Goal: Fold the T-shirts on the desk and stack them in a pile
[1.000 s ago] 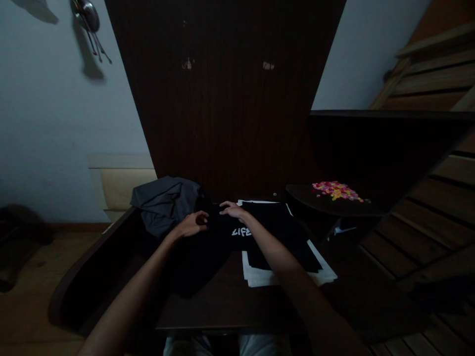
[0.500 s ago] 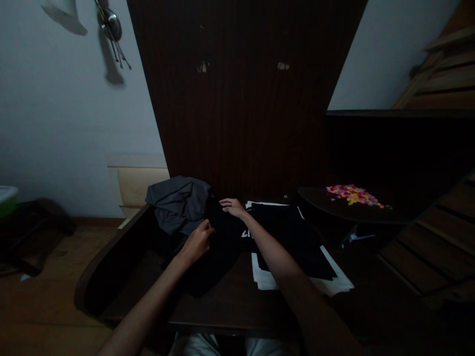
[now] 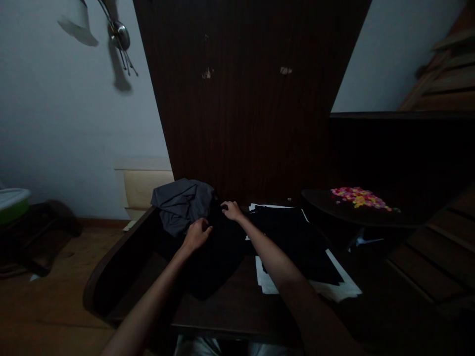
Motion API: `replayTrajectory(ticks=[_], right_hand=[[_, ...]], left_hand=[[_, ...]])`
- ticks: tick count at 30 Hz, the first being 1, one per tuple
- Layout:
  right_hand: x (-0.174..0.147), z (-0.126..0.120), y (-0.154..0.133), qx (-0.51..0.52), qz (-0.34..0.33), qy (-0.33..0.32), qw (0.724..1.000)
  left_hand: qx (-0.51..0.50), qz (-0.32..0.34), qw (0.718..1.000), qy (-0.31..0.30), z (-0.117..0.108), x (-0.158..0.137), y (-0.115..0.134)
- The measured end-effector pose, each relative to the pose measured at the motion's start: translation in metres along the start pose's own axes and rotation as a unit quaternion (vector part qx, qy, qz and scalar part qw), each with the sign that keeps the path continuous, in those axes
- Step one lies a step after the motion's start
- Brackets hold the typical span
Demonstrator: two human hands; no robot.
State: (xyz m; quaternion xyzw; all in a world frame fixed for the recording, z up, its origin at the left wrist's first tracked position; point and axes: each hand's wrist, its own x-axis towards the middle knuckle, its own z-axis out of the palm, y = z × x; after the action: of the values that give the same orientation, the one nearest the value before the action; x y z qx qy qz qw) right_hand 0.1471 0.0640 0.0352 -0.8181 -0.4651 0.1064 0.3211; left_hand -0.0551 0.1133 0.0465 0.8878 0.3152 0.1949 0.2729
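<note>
A black shirt (image 3: 218, 262) with a bit of white print lies spread on the dark wooden desk, its outline hard to make out in the dim light. On its left part is my left hand (image 3: 198, 234), fingers curled in on the cloth. Farther back, my right hand (image 3: 231, 210) has its fingers bent and closed on the shirt's far part. A crumpled grey cloth (image 3: 181, 202) lies just left of both hands. Under my right forearm is a stack of folded dark clothes (image 3: 297, 242) on white sheets (image 3: 343, 286).
A raised curved side (image 3: 111, 269) bounds the desk on the left, and a tall dark panel (image 3: 241, 113) stands behind. Small colourful pieces (image 3: 359, 198) cover part of a shelf at the right. A wall lamp (image 3: 119, 35) hangs at upper left.
My right hand's fingers, stretched flat before, are now bent in on the black shirt. My left hand has shifted slightly left and its fist has loosened. The view has tilted a little.
</note>
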Motion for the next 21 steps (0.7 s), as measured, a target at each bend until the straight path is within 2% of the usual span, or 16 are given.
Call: replayTrajectory(ticks=[3,5,8,11,16,21], right_hand=[[-0.009,-0.034,0.016,-0.073,0.004,0.020,0.997],[-0.020,-0.063,0.035,-0.112,0.023,0.032,0.993],[-0.043,-0.106,0.072,-0.151,0.077,0.039,0.985],[-0.068,-0.139,0.107,-0.188,0.146,0.033,0.971],[-0.097,-0.165,0.139,-0.204,0.239,0.004,0.949],[-0.106,-0.181,0.147,-0.175,0.290,-0.016,0.941]], left_hand=[[-0.012,0.028,1.000,-0.004,0.008,0.015,0.001],[-0.035,0.023,0.999,-0.022,0.011,0.025,0.004],[-0.069,-0.005,0.996,-0.059,0.015,0.040,0.008],[-0.117,-0.026,0.989,-0.092,0.020,0.053,0.014],[-0.196,-0.076,0.964,-0.165,0.026,0.065,0.026],[-0.187,-0.075,0.967,-0.156,0.014,0.070,0.028]])
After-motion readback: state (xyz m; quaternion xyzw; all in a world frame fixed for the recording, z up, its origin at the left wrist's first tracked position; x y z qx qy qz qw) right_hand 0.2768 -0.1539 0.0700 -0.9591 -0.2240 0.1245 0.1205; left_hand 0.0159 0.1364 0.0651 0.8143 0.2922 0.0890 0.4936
